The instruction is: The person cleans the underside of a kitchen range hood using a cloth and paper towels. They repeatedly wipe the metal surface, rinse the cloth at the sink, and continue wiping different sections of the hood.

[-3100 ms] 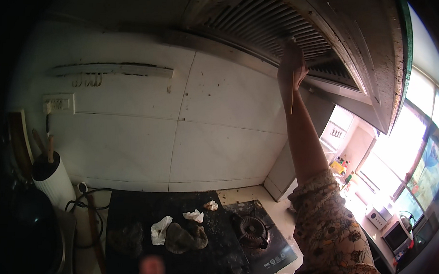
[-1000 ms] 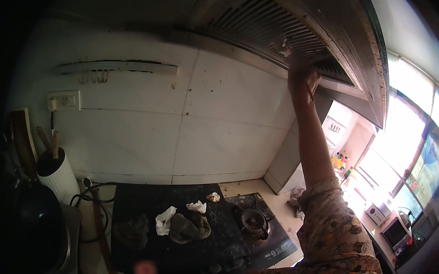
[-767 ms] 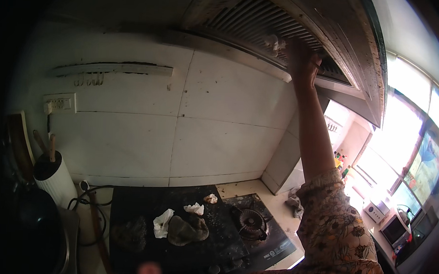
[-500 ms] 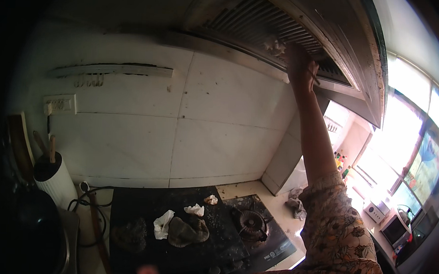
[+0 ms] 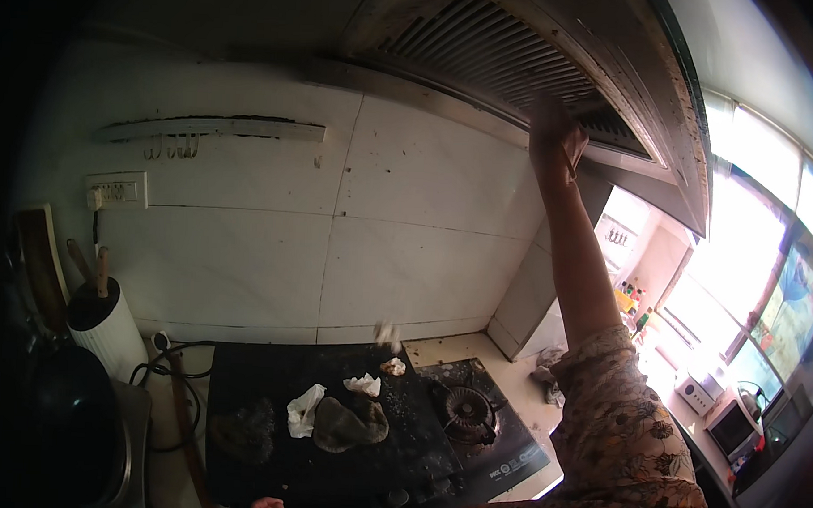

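One slotted grille (image 5: 485, 46), overhead, set in the underside of the range hood (image 5: 645, 83). Right hand (image 5: 556, 138) raised to the grille's right part; fingers blurred, can't tell if clenched or holding anything, or whether they touch the slats. Grille looks like stiff metal, probably greasy and slippery; the outer frame seems a better hold than the thin slats. Left hand (image 5: 270, 507) barely in view at the bottom edge, by the stove (image 5: 273, 370); grip can't be told. Blurred pale scrap (image 5: 387, 336) over the stove's back edge, seemingly in the air; likely very light and soft, pinch anywhere. On the stove: white tissue (image 5: 305, 412), smaller tissue (image 5: 362, 385), stained wad (image 5: 393, 366), all probably easy to tear, plus a limp-looking grey cloth (image 5: 351, 425), best bunched from the middle. Burner (image 5: 466, 415) to the right; knife block (image 5: 108, 329) far left; tiled wall (image 5: 245, 257) behind.
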`<act>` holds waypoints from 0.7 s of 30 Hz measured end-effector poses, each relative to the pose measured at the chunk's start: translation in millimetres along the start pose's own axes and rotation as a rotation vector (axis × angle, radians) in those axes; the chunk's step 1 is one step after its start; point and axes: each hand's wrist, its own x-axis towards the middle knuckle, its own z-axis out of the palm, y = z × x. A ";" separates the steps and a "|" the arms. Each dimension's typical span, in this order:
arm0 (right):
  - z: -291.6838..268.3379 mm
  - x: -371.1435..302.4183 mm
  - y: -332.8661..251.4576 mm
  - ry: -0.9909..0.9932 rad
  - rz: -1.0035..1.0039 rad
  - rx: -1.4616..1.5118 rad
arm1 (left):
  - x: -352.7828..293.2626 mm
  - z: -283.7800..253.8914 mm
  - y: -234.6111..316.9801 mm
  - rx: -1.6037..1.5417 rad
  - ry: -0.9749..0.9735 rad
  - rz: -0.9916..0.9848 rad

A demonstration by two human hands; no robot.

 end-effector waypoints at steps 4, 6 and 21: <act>11.3 11.2 8.0 -0.071 -0.091 -0.293 | -4.8 6.1 4.7 -0.040 -0.010 0.002; 34.5 14.5 9.5 -0.207 -0.019 -0.127 | -10.8 8.0 5.3 -0.040 -0.001 -0.008; 11.3 4.0 5.5 -0.074 0.028 0.022 | -6.2 6.0 2.0 -0.113 0.033 -0.010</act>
